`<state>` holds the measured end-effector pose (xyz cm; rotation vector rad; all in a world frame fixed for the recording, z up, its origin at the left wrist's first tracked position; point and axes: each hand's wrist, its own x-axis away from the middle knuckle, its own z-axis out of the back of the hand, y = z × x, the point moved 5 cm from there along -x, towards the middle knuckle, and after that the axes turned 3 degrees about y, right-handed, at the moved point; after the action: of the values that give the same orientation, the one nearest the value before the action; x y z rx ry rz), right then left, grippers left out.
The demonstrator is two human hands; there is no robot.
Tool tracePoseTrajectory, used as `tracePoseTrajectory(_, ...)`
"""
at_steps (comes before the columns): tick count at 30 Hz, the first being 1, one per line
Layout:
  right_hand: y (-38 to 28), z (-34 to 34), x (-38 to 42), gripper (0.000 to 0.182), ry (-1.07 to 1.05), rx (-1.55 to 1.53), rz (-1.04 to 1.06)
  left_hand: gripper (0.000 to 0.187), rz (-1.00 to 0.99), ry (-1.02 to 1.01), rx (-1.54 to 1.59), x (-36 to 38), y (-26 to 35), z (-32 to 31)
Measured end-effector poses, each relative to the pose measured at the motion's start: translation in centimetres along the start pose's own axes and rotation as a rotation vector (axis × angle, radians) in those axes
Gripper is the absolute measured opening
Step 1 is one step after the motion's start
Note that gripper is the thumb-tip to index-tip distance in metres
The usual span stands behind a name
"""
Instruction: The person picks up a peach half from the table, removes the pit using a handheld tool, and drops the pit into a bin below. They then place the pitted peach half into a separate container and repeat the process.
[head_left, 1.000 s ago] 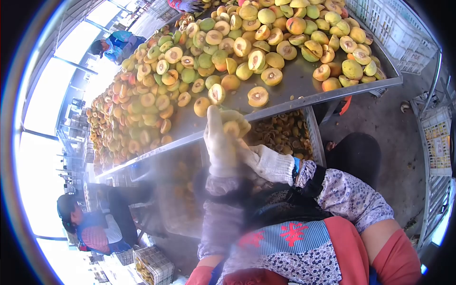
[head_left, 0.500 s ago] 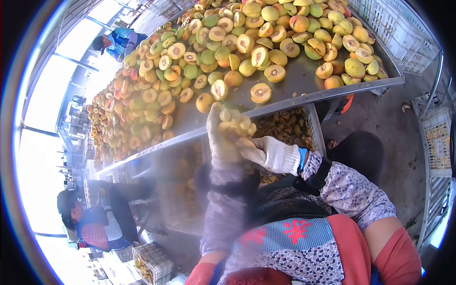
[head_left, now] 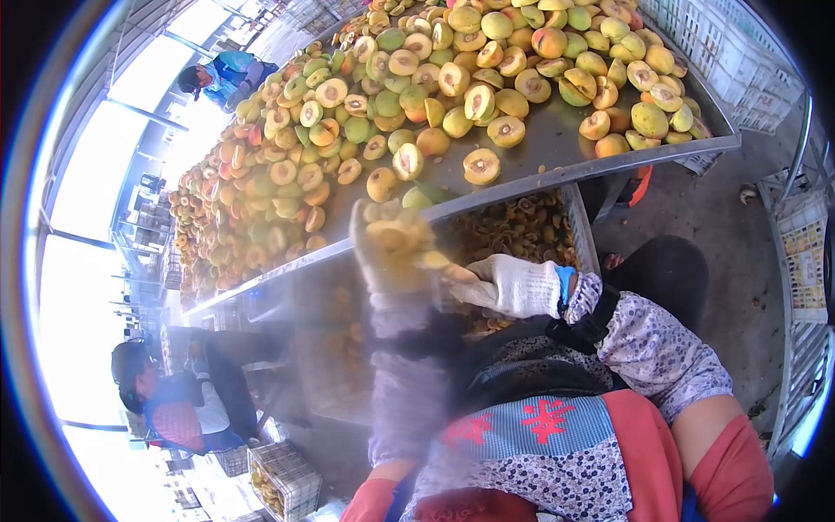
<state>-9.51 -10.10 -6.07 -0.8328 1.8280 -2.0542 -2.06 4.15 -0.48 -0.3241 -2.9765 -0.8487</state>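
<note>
My left hand (head_left: 387,248), in a pale glove, holds a yellow halved fruit (head_left: 396,237) at the near edge of the metal table (head_left: 544,152). That hand is blurred. My right hand (head_left: 513,285), in a white knitted glove, is closed just right of the fruit, its fingers round a small thing I cannot make out. Many halved and whole fruits (head_left: 417,87) are heaped on the table. Below its edge, a crate (head_left: 581,230) holds brown fruit pieces (head_left: 531,228) beneath my hands.
One co-worker (head_left: 178,404) sits at the lower left; another person (head_left: 228,78) is across the table. Stacked white crates (head_left: 739,65) stand at the upper right. A crate of fruit (head_left: 287,478) is on the floor at the lower left, and a metal rack (head_left: 800,261) is at the right.
My left hand has moved left and slightly down with the fruit. My right hand has shifted slightly. A greenish fruit piece now shows on the table edge above my left hand.
</note>
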Motion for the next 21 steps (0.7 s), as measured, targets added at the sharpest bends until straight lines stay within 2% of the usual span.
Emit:
tracePoseTrajectory(1, -0.1, 0.5, -0.1, 0.053, 0.1, 0.269, 0.186, 0.031, -0.085, 0.008, 0.13, -0.2, 2.0, 0.9)
tracePoseTrajectory(2, -0.9, 1.5, 0.8, 0.053, -0.039, 0.466, -0.201, 0.026, -0.151, 0.086, -0.028, 0.7, 4.3, 1.4)
tracePoseTrajectory(3, -0.4, 2.2, 0.7, 0.045, -0.011, 0.778, -0.231, 0.022, -0.218, 0.165, -0.189, 2.2, 6.8, 2.1)
tracePoseTrajectory(5, -0.2, 3.4, 1.1, 0.043, 0.099, 0.807, -0.326, 0.017, -0.331, 0.495, -0.805, 5.2, 11.7, 4.2)
tracePoseTrajectory(6, 0.1, 3.6, 1.0, 0.043, 0.102, 0.801, -0.325, 0.017, -0.329, 0.492, -0.811, 5.4, 13.0, 4.6)
tracePoseTrajectory(8, -0.3, 4.2, 0.3, 0.043, 0.3, 0.808, -0.126, 0.033, -0.4, 0.638, -1.236, 6.4, 15.1, 5.2)
tracePoseTrajectory(9, -0.4, 4.5, -0.2, 0.042, 0.331, 0.819, -0.141, 0.033, -0.403, 0.641, -1.235, 6.0, 15.2, 4.9)
tracePoseTrajectory(10, 0.1, 4.8, -0.8, 0.041, 0.359, 0.838, -0.16, 0.039, -0.588, 0.407, -1.855, 4.7, 14.8, 2.4)
tracePoseTrajectory(11, 0.5, 5.2, -1.2, 0.041, 0.391, 0.857, -0.18, 0.044, -0.763, 0.084, -2.449, 3.1, 13.1, 0.5)
tracePoseTrajectory(13, 0.1, 5.4, -1.1, 0.041, 0.424, 0.884, -0.191, 0.059, -0.516, 0.369, -1.986, -2.6, 12.2, 2.5)
tracePoseTrajectory(15, -0.5, 5.8, -1.0, 0.041, 0.524, 0.837, -0.142, 0.06, -0.474, 0.218, -2.082, -6.5, 9.3, 2.0)
tracePoseTrajectory(16, -1.0, 6.0, -0.8, 0.041, 0.507, 0.828, -0.187, 0.06, -0.471, 0.212, -2.077, -8.5, 8.7, 2.9)
tracePoseTrajectory(18, -0.9, 6.1, -0.4, 0.041, 0.498, 0.837, -0.18, 0.064, -0.307, 0.075, -2.249, -11.5, 6.5, 4.4)
tracePoseTrajectory(19, -0.8, 6.1, -0.3, 0.041, 0.482, 0.845, -0.165, 0.064, -0.303, 0.074, -2.244, -11.6, 6.2, 4.2)
tracePoseTrajectory(21, -0.7, 6.4, -0.3, 0.041, 0.434, 0.881, -0.193, 0.063, -0.113, 0.126, -2.319, -11.9, 5.8, 4.1)
